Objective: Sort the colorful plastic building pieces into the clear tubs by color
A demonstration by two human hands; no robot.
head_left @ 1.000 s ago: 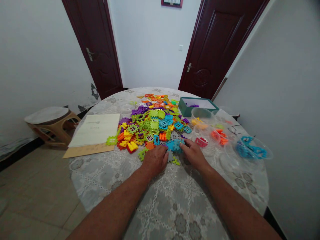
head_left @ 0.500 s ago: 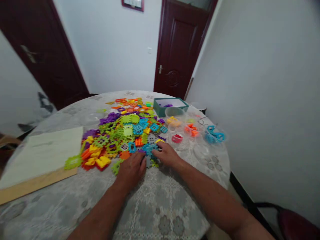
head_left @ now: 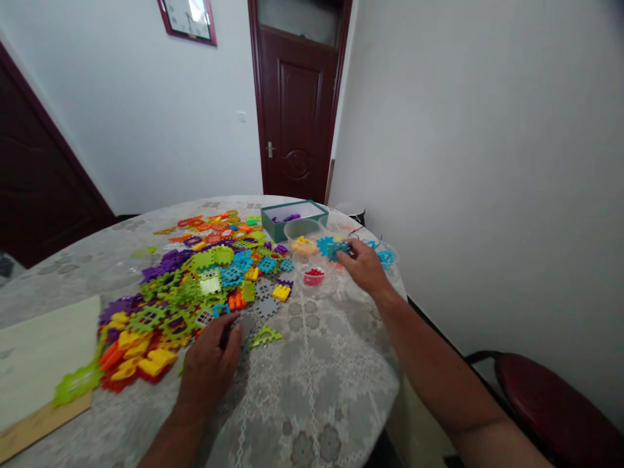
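My right hand (head_left: 364, 265) is closed on blue notched building pieces (head_left: 330, 247), held up over the clear plastic tubs at the table's right side. At the near edge of the mixed pile of colourful plastic building pieces (head_left: 158, 286) rests my left hand (head_left: 209, 357), its fingers curled and thumb close to the index finger. Its fingertips meet a grey notched piece (head_left: 247, 324); whether they grip anything is hidden. A green arched piece (head_left: 266, 335) lies just right of that hand. Another grey piece (head_left: 266, 307) and a yellow piece (head_left: 281, 292) sit beyond it.
One clear tub (head_left: 305, 227) holds yellow pieces, and a smaller one has red pieces (head_left: 314, 277). Blue pieces (head_left: 385, 257) lie in a tub at the far right. Behind stands a green-edged box (head_left: 275, 233) with purple pieces. A pale sheet (head_left: 43, 351) lies left.
My right hand has lifted the blue pieces off the near edge of the pile and carried them right, over the tubs. The view has turned right; my left hand stays by the pile.
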